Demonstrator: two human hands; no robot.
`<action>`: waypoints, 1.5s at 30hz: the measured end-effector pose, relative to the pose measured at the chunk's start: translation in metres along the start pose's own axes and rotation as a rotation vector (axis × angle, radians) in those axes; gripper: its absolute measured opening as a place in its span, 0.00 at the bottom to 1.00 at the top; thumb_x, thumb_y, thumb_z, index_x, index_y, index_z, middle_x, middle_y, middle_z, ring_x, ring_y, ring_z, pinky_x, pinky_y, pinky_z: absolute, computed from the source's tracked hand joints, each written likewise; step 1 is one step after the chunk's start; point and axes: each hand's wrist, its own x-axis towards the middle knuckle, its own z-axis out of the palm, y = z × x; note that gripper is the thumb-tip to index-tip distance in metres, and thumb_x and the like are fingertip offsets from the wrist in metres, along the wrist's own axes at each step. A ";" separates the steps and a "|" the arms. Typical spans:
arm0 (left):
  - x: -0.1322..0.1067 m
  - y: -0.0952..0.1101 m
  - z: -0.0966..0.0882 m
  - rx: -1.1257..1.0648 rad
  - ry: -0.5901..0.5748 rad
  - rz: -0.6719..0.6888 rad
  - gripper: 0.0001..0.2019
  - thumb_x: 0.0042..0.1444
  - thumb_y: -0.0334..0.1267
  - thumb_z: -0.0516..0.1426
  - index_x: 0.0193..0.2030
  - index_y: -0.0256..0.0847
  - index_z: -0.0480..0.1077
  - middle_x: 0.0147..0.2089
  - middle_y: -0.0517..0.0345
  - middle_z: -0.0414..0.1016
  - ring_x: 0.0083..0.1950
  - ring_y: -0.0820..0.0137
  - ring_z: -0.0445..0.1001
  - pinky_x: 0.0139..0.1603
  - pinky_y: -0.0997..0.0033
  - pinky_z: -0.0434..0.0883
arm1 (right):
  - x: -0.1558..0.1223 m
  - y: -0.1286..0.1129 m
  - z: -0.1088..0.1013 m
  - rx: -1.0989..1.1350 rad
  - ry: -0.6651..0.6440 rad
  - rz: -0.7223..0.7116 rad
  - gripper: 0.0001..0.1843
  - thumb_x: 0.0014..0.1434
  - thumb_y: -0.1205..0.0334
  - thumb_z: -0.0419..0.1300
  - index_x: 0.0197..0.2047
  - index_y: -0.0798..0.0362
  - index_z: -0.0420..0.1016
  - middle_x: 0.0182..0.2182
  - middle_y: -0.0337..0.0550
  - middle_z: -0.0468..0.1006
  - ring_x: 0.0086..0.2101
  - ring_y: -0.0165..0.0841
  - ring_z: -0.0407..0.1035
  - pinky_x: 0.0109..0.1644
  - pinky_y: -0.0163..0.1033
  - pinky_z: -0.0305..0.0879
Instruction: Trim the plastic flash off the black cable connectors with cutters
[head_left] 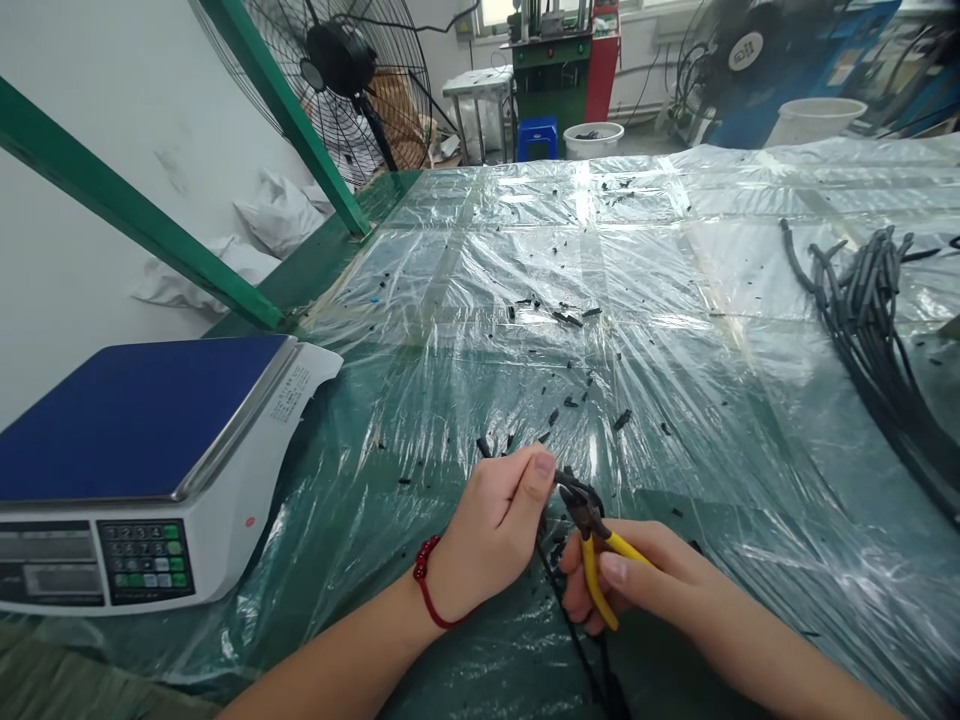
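Note:
My left hand (499, 525) is closed in a pinch on the end of a thin black cable (577, 640), which runs down toward me off the front edge. A red bead bracelet sits on that wrist. My right hand (637, 585) is wrapped round yellow-handled pliers (592, 540). The dark jaws of the pliers point up-left and meet the cable end right by my left thumb. Both hands hover low over the plastic-covered green table (465, 330).
A white digital scale (142, 460) with a blue platform stands at the left. A bundle of black cables (877, 320) lies at the right. Small black offcuts (570, 320) are scattered over the plastic sheet. A standing fan (345, 70), green frame bars and buckets are behind.

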 end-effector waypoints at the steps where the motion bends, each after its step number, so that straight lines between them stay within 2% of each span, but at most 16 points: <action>1: 0.000 0.000 0.000 0.002 0.004 0.007 0.24 0.74 0.50 0.43 0.27 0.41 0.56 0.24 0.65 0.54 0.25 0.73 0.54 0.29 0.68 0.53 | -0.001 -0.001 0.000 0.040 -0.017 0.013 0.22 0.67 0.44 0.58 0.49 0.57 0.75 0.40 0.49 0.78 0.42 0.42 0.72 0.50 0.47 0.69; 6: -0.001 0.001 0.001 -0.018 0.023 -0.010 0.24 0.74 0.50 0.44 0.27 0.41 0.56 0.24 0.65 0.54 0.25 0.74 0.54 0.29 0.68 0.53 | 0.000 0.002 -0.001 0.095 -0.049 0.022 0.23 0.65 0.46 0.61 0.50 0.58 0.76 0.41 0.51 0.78 0.42 0.43 0.72 0.50 0.49 0.68; 14: -0.001 0.000 0.004 -0.253 0.023 -0.154 0.24 0.72 0.53 0.47 0.27 0.41 0.55 0.25 0.66 0.52 0.25 0.75 0.52 0.26 0.72 0.53 | 0.002 0.004 0.002 0.015 0.055 -0.006 0.21 0.62 0.47 0.63 0.51 0.54 0.75 0.37 0.44 0.75 0.40 0.40 0.68 0.49 0.46 0.64; 21: 0.005 0.003 0.007 -0.546 -0.047 -0.301 0.23 0.69 0.54 0.52 0.27 0.42 0.52 0.24 0.68 0.50 0.23 0.78 0.46 0.21 0.76 0.47 | 0.004 0.008 0.004 -0.115 0.104 -0.023 0.20 0.63 0.47 0.60 0.51 0.52 0.73 0.36 0.41 0.71 0.38 0.39 0.65 0.46 0.45 0.61; 25: 0.006 0.004 0.007 -0.569 -0.052 -0.341 0.24 0.68 0.54 0.53 0.27 0.42 0.52 0.23 0.69 0.50 0.22 0.79 0.45 0.20 0.77 0.46 | 0.000 0.011 0.010 -0.297 0.177 -0.033 0.15 0.67 0.48 0.56 0.47 0.50 0.71 0.37 0.40 0.71 0.39 0.39 0.65 0.45 0.43 0.61; 27: 0.006 0.005 0.005 -0.564 -0.066 -0.352 0.24 0.68 0.54 0.53 0.26 0.41 0.53 0.23 0.69 0.51 0.22 0.80 0.45 0.20 0.77 0.46 | -0.003 0.009 0.015 -0.412 0.204 -0.058 0.16 0.70 0.46 0.51 0.44 0.49 0.70 0.38 0.42 0.73 0.41 0.40 0.67 0.45 0.43 0.62; 30: 0.006 0.005 0.002 -0.537 -0.097 -0.356 0.25 0.69 0.53 0.52 0.25 0.40 0.55 0.22 0.68 0.52 0.20 0.80 0.46 0.20 0.77 0.46 | -0.007 0.005 0.020 -0.556 0.282 -0.110 0.19 0.72 0.45 0.46 0.46 0.49 0.69 0.41 0.45 0.74 0.42 0.41 0.70 0.45 0.44 0.65; 32: 0.006 0.005 0.001 -0.529 -0.110 -0.358 0.25 0.69 0.53 0.52 0.24 0.40 0.55 0.21 0.69 0.50 0.20 0.80 0.45 0.19 0.76 0.46 | -0.008 0.003 0.020 -0.657 0.316 -0.128 0.18 0.72 0.47 0.45 0.48 0.49 0.68 0.42 0.46 0.75 0.42 0.41 0.71 0.46 0.44 0.66; 37: 0.007 0.003 0.000 -0.516 -0.138 -0.373 0.26 0.70 0.54 0.51 0.24 0.41 0.53 0.20 0.69 0.49 0.20 0.80 0.44 0.20 0.76 0.46 | -0.007 0.006 0.016 -0.886 0.293 -0.132 0.15 0.73 0.55 0.41 0.52 0.50 0.65 0.44 0.49 0.73 0.45 0.42 0.71 0.49 0.48 0.68; 40: 0.007 0.001 -0.001 -0.496 -0.158 -0.380 0.26 0.70 0.55 0.50 0.24 0.41 0.52 0.20 0.69 0.48 0.20 0.79 0.44 0.20 0.76 0.45 | -0.005 0.012 0.013 -1.009 0.349 -0.168 0.14 0.72 0.57 0.42 0.48 0.50 0.66 0.43 0.50 0.72 0.43 0.44 0.70 0.47 0.52 0.67; 43: 0.007 0.001 -0.001 -0.494 -0.167 -0.382 0.26 0.70 0.55 0.50 0.24 0.41 0.52 0.20 0.69 0.47 0.20 0.79 0.43 0.20 0.75 0.45 | -0.003 0.014 0.011 -1.060 0.396 -0.194 0.13 0.71 0.57 0.43 0.44 0.50 0.67 0.41 0.50 0.71 0.41 0.46 0.68 0.44 0.53 0.66; 45: 0.007 0.000 0.000 -0.494 -0.159 -0.370 0.26 0.70 0.55 0.50 0.25 0.41 0.52 0.21 0.69 0.47 0.21 0.79 0.44 0.21 0.75 0.46 | -0.003 0.011 0.009 -0.960 0.384 -0.177 0.14 0.72 0.55 0.44 0.46 0.51 0.67 0.41 0.49 0.71 0.42 0.45 0.68 0.45 0.52 0.65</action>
